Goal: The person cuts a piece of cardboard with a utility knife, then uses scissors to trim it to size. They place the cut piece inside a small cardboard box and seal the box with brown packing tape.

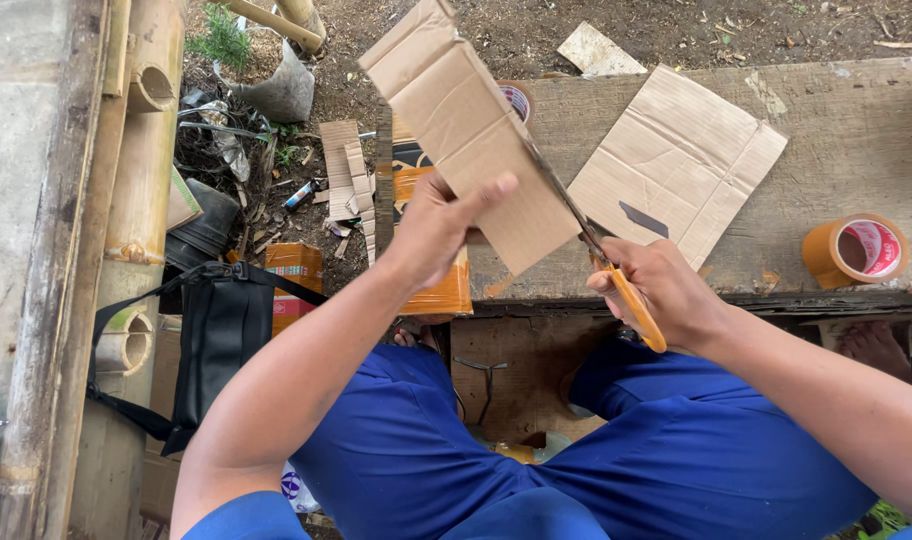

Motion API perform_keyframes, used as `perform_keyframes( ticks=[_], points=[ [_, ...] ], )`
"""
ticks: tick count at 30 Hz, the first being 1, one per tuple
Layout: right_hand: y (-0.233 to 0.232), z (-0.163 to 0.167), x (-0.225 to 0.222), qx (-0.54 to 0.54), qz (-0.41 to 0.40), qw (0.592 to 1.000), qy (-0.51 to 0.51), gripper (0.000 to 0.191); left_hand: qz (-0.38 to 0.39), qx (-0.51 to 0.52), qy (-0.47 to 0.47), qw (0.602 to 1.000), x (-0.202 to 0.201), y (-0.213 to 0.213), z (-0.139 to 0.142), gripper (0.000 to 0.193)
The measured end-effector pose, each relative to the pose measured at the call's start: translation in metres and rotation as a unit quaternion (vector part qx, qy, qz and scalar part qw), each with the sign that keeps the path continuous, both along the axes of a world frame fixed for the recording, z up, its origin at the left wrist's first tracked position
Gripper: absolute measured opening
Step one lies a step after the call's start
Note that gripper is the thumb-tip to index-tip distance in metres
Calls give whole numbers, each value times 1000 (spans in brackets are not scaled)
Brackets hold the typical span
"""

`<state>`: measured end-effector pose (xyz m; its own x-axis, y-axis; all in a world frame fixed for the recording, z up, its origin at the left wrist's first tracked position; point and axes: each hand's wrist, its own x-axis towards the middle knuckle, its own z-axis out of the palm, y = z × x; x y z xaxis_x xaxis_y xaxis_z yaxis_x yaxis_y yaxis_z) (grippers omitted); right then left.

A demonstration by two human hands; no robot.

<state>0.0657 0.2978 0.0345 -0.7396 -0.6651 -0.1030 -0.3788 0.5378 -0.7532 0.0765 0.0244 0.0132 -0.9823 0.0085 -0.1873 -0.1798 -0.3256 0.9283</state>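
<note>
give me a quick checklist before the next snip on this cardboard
1. Left hand grips the cardboard strip: ok.
2. Right hand holds the orange-handled scissors: ok.
3. Blades run along the strip's right edge: ok.
4. Left thumb clear of the blades: ok.
5. How far the blades are open: cannot tell.
6. Tape roll and flat cardboard sheet lie apart from the cut, on the plank: ok.

You have two hands at work: your left hand and your right hand. You have one pair of orange-handled scissors. Two large cardboard sheets show: one held up, one flat in the middle of the wooden plank, piece. Two tape rolls sit there: one near the plank's right front edge, one behind the raised sheet.
</note>
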Motion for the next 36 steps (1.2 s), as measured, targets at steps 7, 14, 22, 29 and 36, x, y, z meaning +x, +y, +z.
perform_keyframes(
  ticks=[7, 14, 22, 29, 36],
  points=[
    [-10, 11, 1, 72, -9, 997, -38, 32, -5, -19, 70, 997, -5, -9, -8, 48],
    [-7, 7, 2, 31, 4, 997, -64, 21, 4, 24, 96, 995, 8, 21, -19, 36],
    [-9, 0, 9, 38, -98, 980, -168, 20, 5, 63, 73, 995, 9, 23, -19, 45],
    [-12, 10, 4, 26, -84, 981, -172, 31, 17, 82, 17, 996, 8, 23, -7, 65],
    [-2, 6, -3, 27, -50, 981, -183, 22, -16, 33, 48, 998, 4, 7, -3, 51]
  ],
)
